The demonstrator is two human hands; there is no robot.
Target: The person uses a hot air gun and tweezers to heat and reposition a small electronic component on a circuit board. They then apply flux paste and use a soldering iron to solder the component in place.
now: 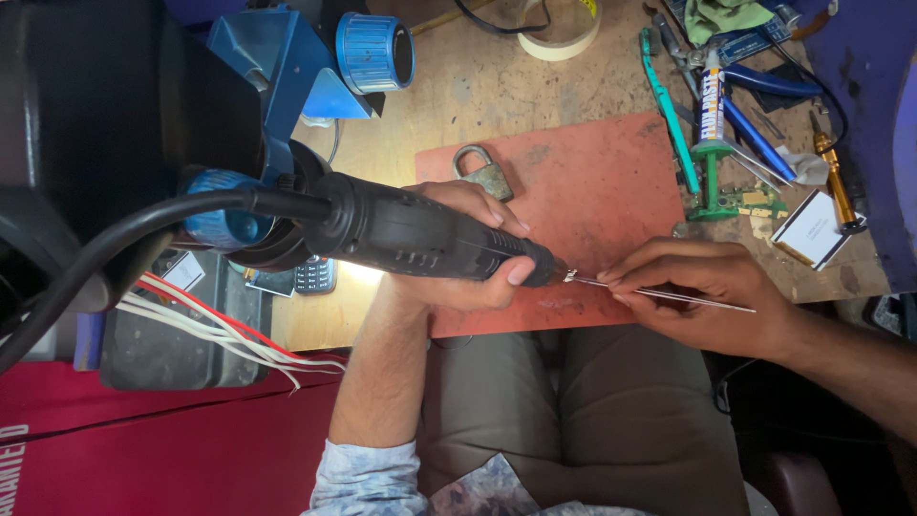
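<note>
My left hand (465,250) grips a black hot-air handle (411,234) with a thick black cable, its nozzle pointing right. My right hand (702,291) pinches thin metal tweezers (669,294) whose tips hold a tiny metal part (570,277) right at the nozzle's end. Both hands hover over the near edge of a red-brown work mat (592,191) on a wooden bench. A small brass padlock (485,174) lies on the mat just beyond my left hand.
A blue microscope stand (287,67) with a ringed lens is at the back left. A tape roll (559,29), a green clamp holding a tube (709,124), blue-handled pliers and small boards crowd the back right. White and red wires (210,330) hang at left.
</note>
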